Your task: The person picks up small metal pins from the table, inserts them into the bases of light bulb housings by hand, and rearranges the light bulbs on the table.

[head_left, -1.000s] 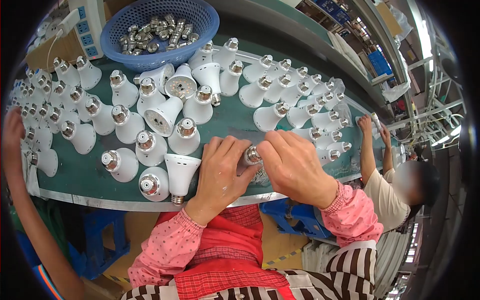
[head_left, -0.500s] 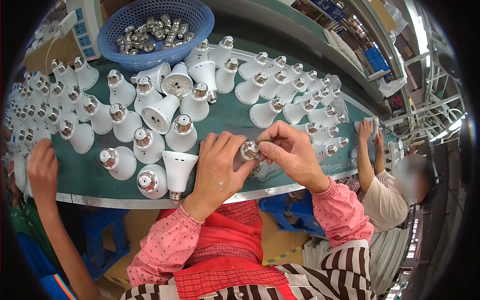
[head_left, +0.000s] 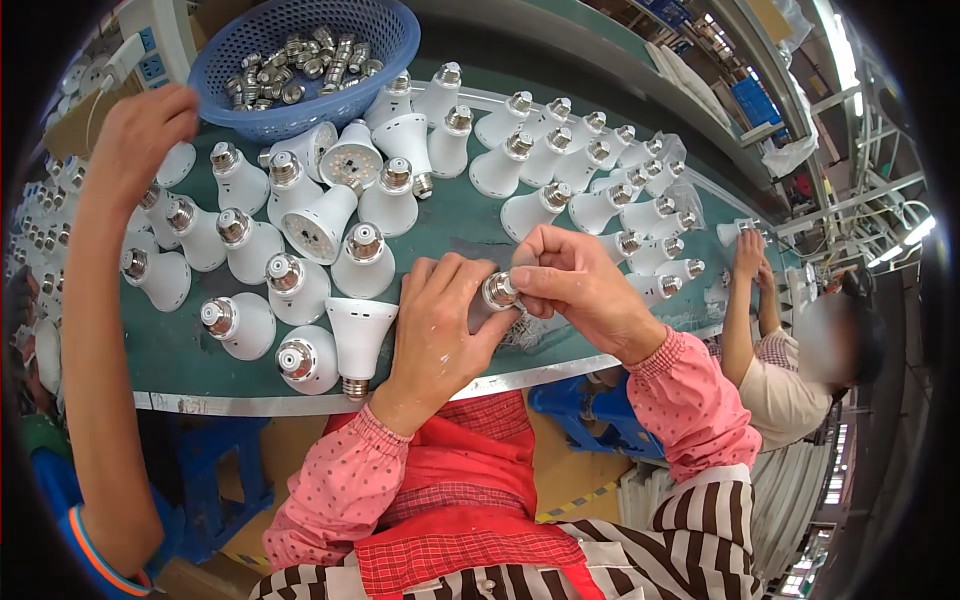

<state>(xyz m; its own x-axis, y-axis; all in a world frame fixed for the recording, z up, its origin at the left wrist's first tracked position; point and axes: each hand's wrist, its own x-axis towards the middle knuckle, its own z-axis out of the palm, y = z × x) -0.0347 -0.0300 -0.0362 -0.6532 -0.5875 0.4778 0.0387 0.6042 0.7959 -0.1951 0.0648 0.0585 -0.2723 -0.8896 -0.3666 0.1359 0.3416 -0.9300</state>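
Observation:
My left hand (head_left: 440, 325) is wrapped round a white bulb, whose silver screw cap (head_left: 499, 291) points up and to the right; most of its body is hidden by the fingers. At the tip of that cap, the thumb and fingertips of my right hand (head_left: 575, 290) are pinched together; what they hold, if anything, is too small to tell. Left of my left hand, an upside-down bulb (head_left: 359, 338) stands on its cap. Several more bulbs (head_left: 364, 262) stand cap up beside it. Thin wires (head_left: 524, 330) lie below my right hand.
A blue basket (head_left: 225, 108) of metal caps (head_left: 290, 70) is at the back. Many bulbs stand at right (head_left: 530, 212) and left. A co-worker's arm (head_left: 115, 330) reaches over the left side of the green table (head_left: 185, 350). Another person (head_left: 775, 390) works at the right.
The fingers of my right hand have drawn together into a pinch at the cap, uncovering more of it. The co-worker's arm at left has moved up toward the basket.

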